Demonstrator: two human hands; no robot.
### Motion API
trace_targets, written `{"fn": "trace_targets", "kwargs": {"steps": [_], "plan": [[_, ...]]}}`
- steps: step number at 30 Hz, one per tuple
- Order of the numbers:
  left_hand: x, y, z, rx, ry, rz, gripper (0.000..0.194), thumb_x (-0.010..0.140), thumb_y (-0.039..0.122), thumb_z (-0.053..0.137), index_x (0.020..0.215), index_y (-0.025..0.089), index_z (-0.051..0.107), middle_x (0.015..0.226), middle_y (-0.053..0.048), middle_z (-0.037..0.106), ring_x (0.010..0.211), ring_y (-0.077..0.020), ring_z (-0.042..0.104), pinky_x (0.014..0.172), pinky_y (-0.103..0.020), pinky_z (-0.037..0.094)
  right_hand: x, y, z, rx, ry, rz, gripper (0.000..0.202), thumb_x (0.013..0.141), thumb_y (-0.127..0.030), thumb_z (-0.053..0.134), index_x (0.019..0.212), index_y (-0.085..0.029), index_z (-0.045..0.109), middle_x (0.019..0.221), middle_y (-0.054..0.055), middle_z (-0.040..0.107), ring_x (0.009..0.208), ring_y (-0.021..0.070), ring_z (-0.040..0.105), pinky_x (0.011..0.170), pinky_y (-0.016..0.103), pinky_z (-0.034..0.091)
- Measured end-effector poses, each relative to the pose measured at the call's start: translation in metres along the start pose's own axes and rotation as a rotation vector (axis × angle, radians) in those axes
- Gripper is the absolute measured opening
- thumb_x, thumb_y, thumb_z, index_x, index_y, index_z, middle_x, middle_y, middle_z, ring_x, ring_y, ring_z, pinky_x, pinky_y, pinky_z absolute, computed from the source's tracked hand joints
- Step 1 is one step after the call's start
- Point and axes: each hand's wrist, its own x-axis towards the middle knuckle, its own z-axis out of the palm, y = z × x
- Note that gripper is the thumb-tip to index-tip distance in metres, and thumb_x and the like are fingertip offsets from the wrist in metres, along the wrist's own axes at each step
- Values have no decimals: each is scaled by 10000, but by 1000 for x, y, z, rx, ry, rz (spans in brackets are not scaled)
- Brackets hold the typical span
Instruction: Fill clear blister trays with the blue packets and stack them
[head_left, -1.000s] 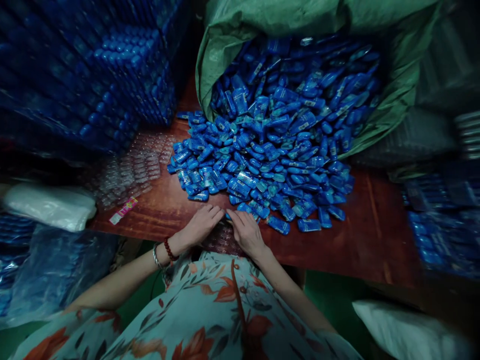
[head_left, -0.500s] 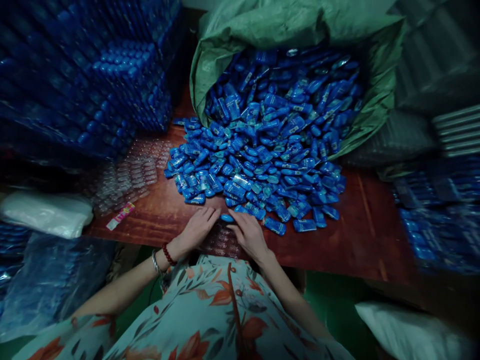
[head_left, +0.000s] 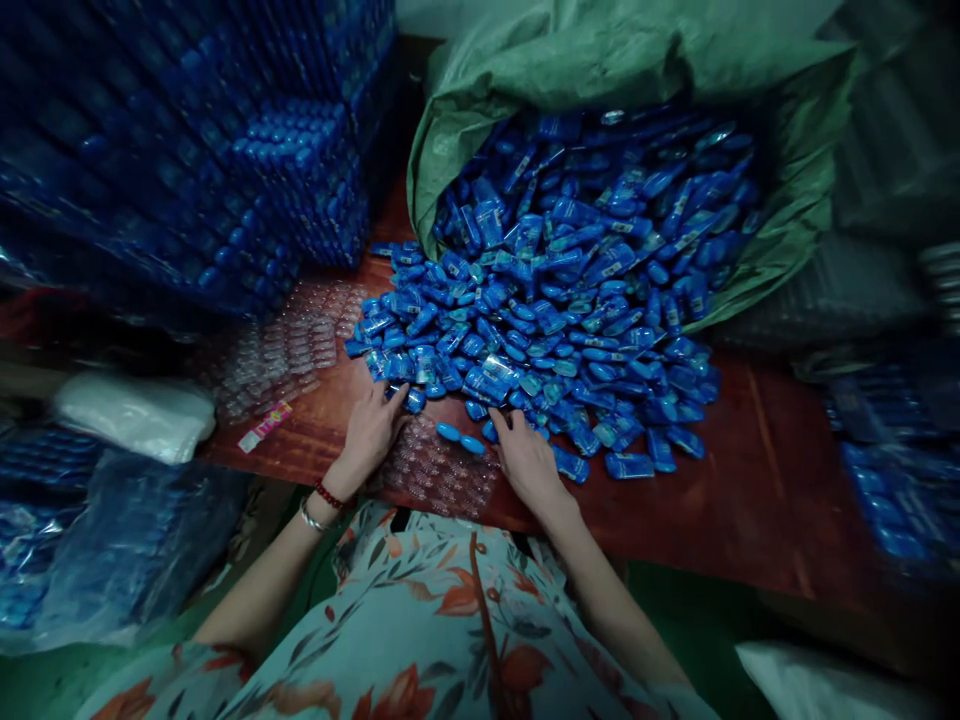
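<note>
A clear moulded plastic blister tray (head_left: 439, 480) lies at the table's front edge, between my hands. Two small blue packets (head_left: 460, 438) rest at its far edge. My left hand (head_left: 371, 432) reaches to the near left edge of a heap of blue packets (head_left: 540, 320), fingers apart, touching or almost touching a packet (head_left: 414, 400). On the other side, my right hand (head_left: 527, 462) has its fingers spread against the heap's front edge. Whether its fingertips touch a packet I cannot tell. Neither hand visibly grips anything.
A green sack (head_left: 427, 180) lies open at the back, packets spilling from it. Tall stacks of filled blue trays (head_left: 300, 170) stand back left. Clear trays (head_left: 277, 350) and a pink card (head_left: 264, 427) lie on the left of the brown table (head_left: 750, 480). A white bundle (head_left: 135, 410) sits far left.
My hands have moved apart from the tray, the left to the heap's left edge and the right to its front. Two packets now show on the tray. The view has shifted slightly.
</note>
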Motion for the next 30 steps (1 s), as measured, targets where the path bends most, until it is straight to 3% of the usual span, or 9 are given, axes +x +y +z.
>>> {"fn": "trace_targets", "kwargs": {"steps": [4,9,13,17,21,24,27,30], "plan": [[6,2,-2,93,14,34,254,918,239,428,1080,158,605,1104,-159,530,933,-262,533,761,-364,452,-4,8,-8,11,-61,31,351,854,-234,561,1189,-171,475,1083,106,523,750,172,616,544,244,386],[2,-9,-10,34,-28,40,260,887,119,390,979,146,632,969,-134,579,888,-264,524,747,-382,441,-18,28,-2,133,27,86,285,855,-251,561,1116,-165,483,989,83,610,787,194,637,562,252,424],[-16,-17,-21,-384,95,-107,198,886,226,477,970,161,644,876,-69,595,804,-201,546,724,-320,459,-43,33,-3,463,258,160,240,911,-304,486,1120,-188,491,960,72,646,817,192,641,661,276,490],[-37,7,-20,-869,71,-215,175,835,327,591,862,156,616,798,-10,622,735,-144,579,696,-256,487,-63,7,4,794,325,-7,160,916,-249,459,1034,-215,563,1005,68,627,946,185,619,829,315,513],[-44,38,3,-910,105,-47,135,879,259,527,929,169,614,877,-42,641,819,-155,603,759,-289,506,-59,-17,30,774,411,-75,252,913,-202,460,1137,-224,575,1057,75,617,1008,171,609,881,311,517],[-41,42,19,-772,135,138,230,916,168,418,1075,175,584,974,-78,636,911,-168,608,819,-328,514,-48,-17,44,639,488,-163,266,923,-187,450,1165,-192,560,1039,87,640,1017,170,612,869,304,524],[-36,39,22,-600,76,296,306,914,102,366,1155,149,548,1014,-106,619,969,-183,599,849,-340,516,-39,-12,41,436,479,-325,241,923,-143,432,1094,-165,601,1014,95,653,978,163,616,848,285,511],[-32,40,14,-472,10,327,331,895,64,352,1167,116,533,1002,-124,602,984,-203,591,849,-356,522,-33,-13,27,270,393,-339,221,914,-123,447,1045,-160,620,903,77,644,848,155,606,749,254,485]]}}
